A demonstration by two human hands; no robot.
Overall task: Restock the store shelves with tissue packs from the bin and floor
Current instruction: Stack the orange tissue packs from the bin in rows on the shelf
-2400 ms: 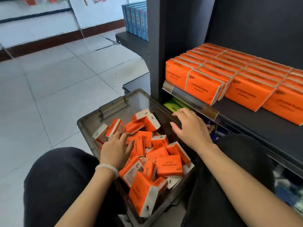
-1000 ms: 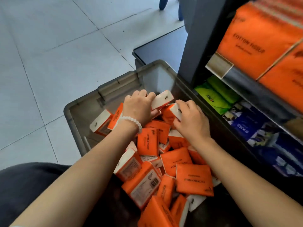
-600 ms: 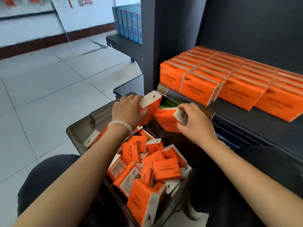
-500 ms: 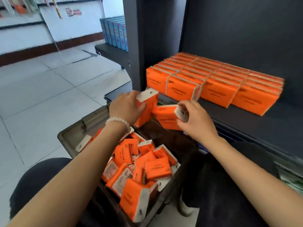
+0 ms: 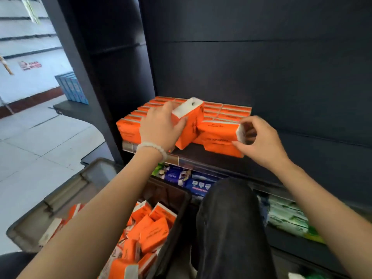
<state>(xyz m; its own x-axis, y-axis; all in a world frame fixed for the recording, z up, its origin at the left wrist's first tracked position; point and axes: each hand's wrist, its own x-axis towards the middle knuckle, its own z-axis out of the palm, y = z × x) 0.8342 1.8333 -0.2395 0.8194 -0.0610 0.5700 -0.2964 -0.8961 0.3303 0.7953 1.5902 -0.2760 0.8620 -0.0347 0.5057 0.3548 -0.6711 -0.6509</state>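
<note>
Dark shelving (image 5: 261, 67) fills most of the head view, with pale floor tiles (image 5: 30, 158) stretching away to the left and a row of blue boxes (image 5: 71, 88) standing on a low black platform farther back.

On the middle shelf (image 5: 302, 150), orange tissue packs (image 5: 128, 127) stand in tight rows at the left end, their tops running back toward the rear panel (the right part of the shelf board is bare). The left hand (image 5: 159, 127), a pale bead bracelet (image 5: 153, 147) on its wrist, grips an upright orange pack (image 5: 191, 121) by its white end, thumb on the front face; the pack is tilted and its lower corner sits just above the shelf front. The right hand (image 5: 261, 141) pinches the white end of a second orange pack (image 5: 219, 133), which lies on its long side. This pack rests on top of another orange pack (image 5: 223, 149) on the shelf, beside the rows. The two held packs touch or nearly touch each other.

Below, a grey bin (image 5: 60, 196) sits on the floor against the shelving, with loose orange packs (image 5: 153, 232) jumbled inside. On the lower shelf are blue packages (image 5: 181, 176) and, farther right, green-and-white ones (image 5: 287, 220). A knee in dark trousers (image 5: 227, 218) rises between the forearms.
</note>
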